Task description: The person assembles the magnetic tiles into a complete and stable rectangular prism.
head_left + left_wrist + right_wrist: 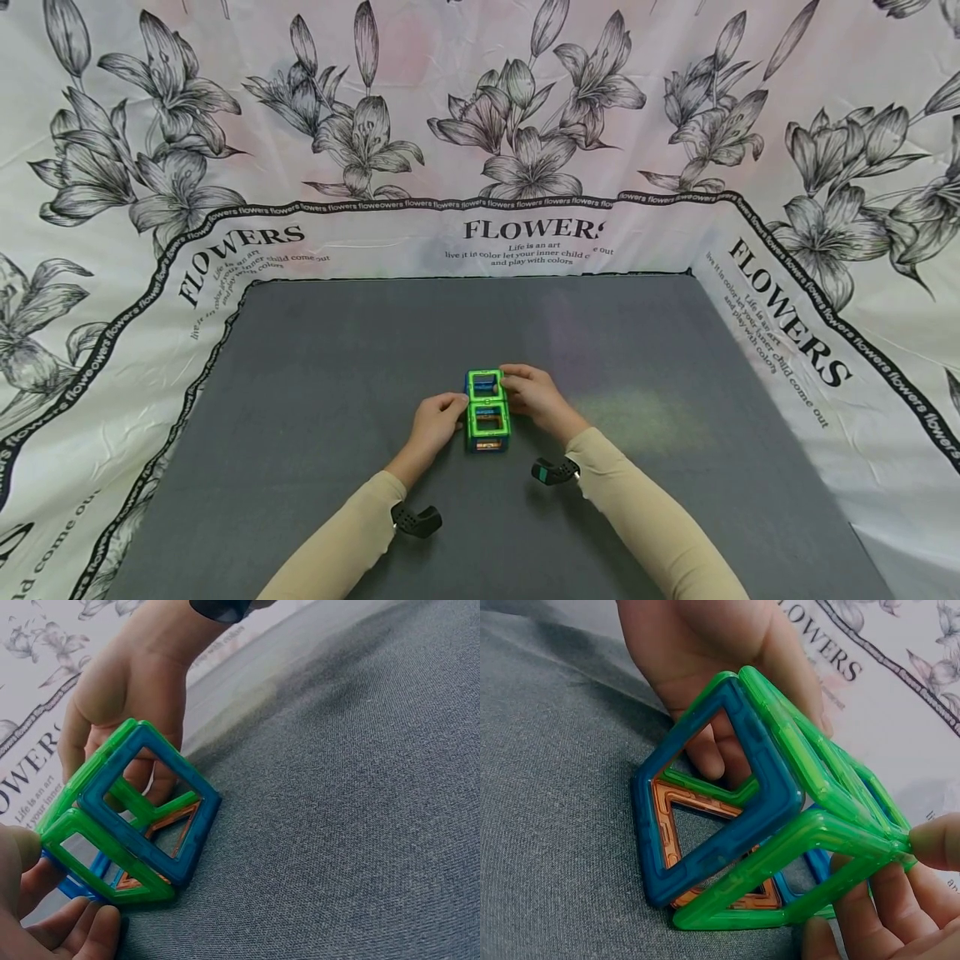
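A box-shaped build of magnetic tiles (487, 402) rests on the grey surface, two open square frames long on its green top. In the right wrist view, a blue square tile (649, 870) forms the near end, green tiles form the sides, and an orange tile (664, 836) lies at the bottom. My left hand (433, 423) pinches its left side around the middle, thumb at the upper edge and fingers lower down. At the far right corner my right hand (542, 402) pinches the build between thumb and fingers. Its far end is partly hidden by the fingers.
The grey cloth surface (337, 350) spreads around the build. White flower-printed fabric (390, 242) rises along the back, left and right edges. A black camera mount (417, 521) sits on the left wrist and another device (555, 472) on the right.
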`<state>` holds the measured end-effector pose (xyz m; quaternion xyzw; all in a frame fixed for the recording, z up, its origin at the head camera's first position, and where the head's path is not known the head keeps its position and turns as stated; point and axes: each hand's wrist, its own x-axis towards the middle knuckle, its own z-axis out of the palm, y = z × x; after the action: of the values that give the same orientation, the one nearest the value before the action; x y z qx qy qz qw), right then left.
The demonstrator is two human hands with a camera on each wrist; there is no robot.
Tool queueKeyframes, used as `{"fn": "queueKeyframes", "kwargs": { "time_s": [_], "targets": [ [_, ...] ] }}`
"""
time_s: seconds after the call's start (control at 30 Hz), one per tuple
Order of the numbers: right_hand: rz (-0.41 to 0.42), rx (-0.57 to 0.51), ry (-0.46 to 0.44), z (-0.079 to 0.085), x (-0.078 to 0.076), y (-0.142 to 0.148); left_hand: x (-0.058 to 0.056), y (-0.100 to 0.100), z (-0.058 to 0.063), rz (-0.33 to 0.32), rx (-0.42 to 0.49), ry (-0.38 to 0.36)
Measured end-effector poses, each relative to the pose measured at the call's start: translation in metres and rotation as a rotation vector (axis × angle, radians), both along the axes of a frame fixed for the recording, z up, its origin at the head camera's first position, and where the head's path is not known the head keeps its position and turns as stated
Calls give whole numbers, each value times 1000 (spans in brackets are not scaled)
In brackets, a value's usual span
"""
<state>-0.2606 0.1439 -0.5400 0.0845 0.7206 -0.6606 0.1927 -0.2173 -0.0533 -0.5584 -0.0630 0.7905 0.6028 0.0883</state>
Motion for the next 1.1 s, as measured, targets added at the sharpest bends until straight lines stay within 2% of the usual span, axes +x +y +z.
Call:
{"fn": "queueKeyframes", "kwargs": {
  "time_s": [0.27, 0.57, 0.67, 0.87, 1.1],
  "targets": [
    [-26, 2, -23, 2, -1, -3, -1, 1, 1, 6, 16, -14],
    [-27, -1, -26, 2, 1, -2, -15, 1, 6, 51, 131, -134],
    [-21, -8, -24, 2, 2, -2, -20, 1, 7, 76, 210, -185],
    [-15, -14, -22, 1, 2, -1, -26, 2, 7, 132, 459, -302],
    [-27, -26, -30, 2, 1, -2, -29, 4, 5, 144, 552, -361]
  ]
}}
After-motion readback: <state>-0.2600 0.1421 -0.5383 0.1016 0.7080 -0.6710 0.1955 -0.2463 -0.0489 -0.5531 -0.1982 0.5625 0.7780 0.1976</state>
